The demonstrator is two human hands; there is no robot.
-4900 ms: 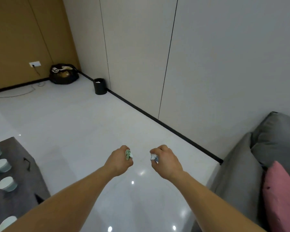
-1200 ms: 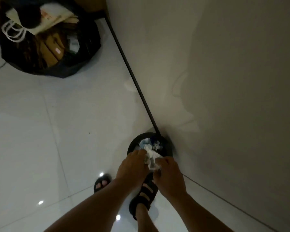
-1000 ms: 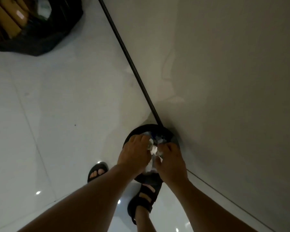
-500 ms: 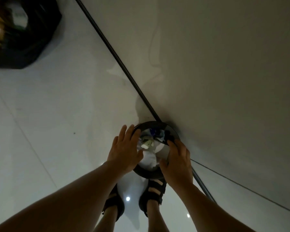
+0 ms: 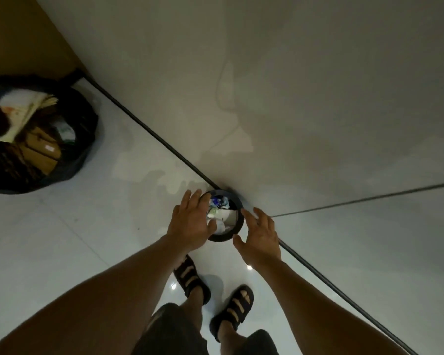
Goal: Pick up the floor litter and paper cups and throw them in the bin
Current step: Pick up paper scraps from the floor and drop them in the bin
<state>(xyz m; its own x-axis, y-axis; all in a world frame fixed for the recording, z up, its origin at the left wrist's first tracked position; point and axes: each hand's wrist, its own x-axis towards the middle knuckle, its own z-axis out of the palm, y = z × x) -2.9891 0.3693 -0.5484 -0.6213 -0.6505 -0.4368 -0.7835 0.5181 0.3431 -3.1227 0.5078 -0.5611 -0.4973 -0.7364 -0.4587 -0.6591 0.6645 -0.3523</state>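
A small round black bin (image 5: 237,226) stands on the white floor against the wall's black skirting. Crumpled white, green and blue litter (image 5: 219,210) lies inside it. My left hand (image 5: 191,221) hovers over the bin's left rim with fingers straight and spread, holding nothing. My right hand (image 5: 260,235) is just right of the bin, fingers spread, also holding nothing. Neither hand visibly touches the bin.
A large black rubbish bag (image 5: 36,134) stuffed with cardboard and paper bags sits on the floor at the left. The pale wall (image 5: 292,98) rises right behind the bin. My feet in black sandals (image 5: 210,293) stand just before the bin.
I carried crumpled litter in both hands to the bin and let it go into it. Both hands have since opened and drawn back slightly from the rim.
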